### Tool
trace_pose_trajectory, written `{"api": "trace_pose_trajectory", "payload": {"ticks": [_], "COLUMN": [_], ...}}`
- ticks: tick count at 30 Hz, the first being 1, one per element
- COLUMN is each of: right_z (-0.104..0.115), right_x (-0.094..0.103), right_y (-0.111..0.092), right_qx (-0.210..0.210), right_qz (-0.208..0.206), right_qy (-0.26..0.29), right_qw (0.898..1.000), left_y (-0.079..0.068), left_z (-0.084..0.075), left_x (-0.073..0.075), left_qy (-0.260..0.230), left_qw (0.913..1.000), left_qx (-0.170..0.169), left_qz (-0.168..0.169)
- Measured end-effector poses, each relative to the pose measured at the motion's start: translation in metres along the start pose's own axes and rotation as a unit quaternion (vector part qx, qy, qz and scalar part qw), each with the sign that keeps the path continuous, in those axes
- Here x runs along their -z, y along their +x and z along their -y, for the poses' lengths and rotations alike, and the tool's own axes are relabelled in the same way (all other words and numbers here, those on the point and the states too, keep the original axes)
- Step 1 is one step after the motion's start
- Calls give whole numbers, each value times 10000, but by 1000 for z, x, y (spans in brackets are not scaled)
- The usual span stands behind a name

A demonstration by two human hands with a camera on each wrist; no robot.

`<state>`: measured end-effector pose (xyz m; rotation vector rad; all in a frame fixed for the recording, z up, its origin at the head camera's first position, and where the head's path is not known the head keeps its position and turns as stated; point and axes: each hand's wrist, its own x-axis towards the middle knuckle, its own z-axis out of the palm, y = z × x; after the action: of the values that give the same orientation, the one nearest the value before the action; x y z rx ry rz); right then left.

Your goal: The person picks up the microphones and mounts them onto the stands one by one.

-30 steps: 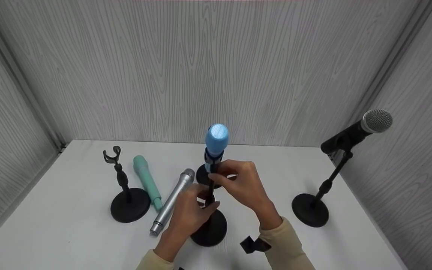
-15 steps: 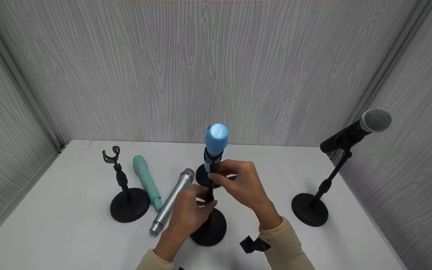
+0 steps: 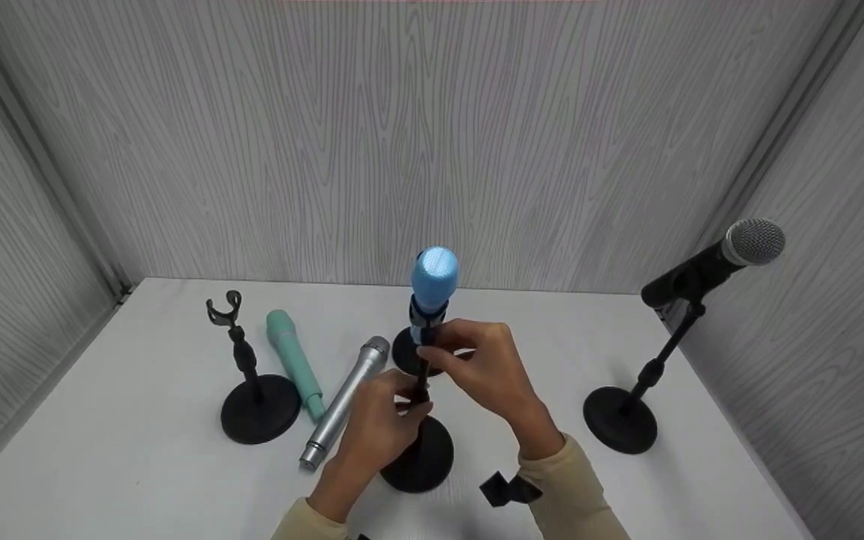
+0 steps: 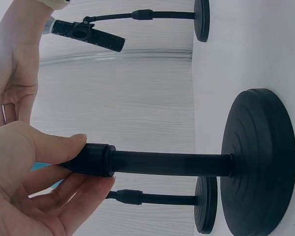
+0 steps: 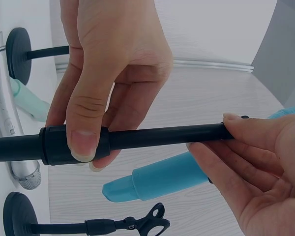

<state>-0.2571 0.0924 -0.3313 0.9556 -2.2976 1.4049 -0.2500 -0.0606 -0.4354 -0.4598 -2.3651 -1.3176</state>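
Observation:
A black desk microphone stand [image 4: 172, 163] stands upright with its round base on the table. My left hand [image 3: 381, 420] pinches the collar [image 5: 53, 146] partway up its pole between thumb and fingers. Higher up, my right hand [image 3: 483, 367] pinches the thin upper rod [image 5: 162, 136] just below the clip. A blue microphone [image 3: 434, 279] sits tilted in that clip, its rounded head up. In the right wrist view the blue body [image 5: 169, 176] slants down beside the rod.
Left of my hands lie a silver microphone [image 3: 346, 401] and a mint green microphone [image 3: 295, 360]. A stand with a bare clip [image 3: 259, 409] is at the left, another stand base [image 3: 405, 351] behind. On the right, a stand [image 3: 619, 420] carries a black microphone [image 3: 694, 274]. Grey panels enclose the table.
My left thumb has shifted slightly leftward on the collar. The right hand, the blue microphone and everything else stay where they were.

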Motion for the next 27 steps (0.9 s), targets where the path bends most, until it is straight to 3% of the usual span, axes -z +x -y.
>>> {"api": "trace_pose_trajectory", "payload": {"ticks": [7,16,27], "right_z": [-1,1,-29], "right_x": [0,-1,-7], "right_y": [0,0,0], "right_qx": [-56,-63,-46], "right_qz": [-13,-79,-113], "right_qy": [-34,-126,-45], "right_qw": [10000,9999,9999], "left_y": [1,2,1], "left_z": [0,1,-3], "left_x": [-1,-5,-5], "left_qy": [-88,290,475], "left_qw": [9999,9987,9973], "left_qx": [60,172,105], "left_qz": [48,-372,-552]}}
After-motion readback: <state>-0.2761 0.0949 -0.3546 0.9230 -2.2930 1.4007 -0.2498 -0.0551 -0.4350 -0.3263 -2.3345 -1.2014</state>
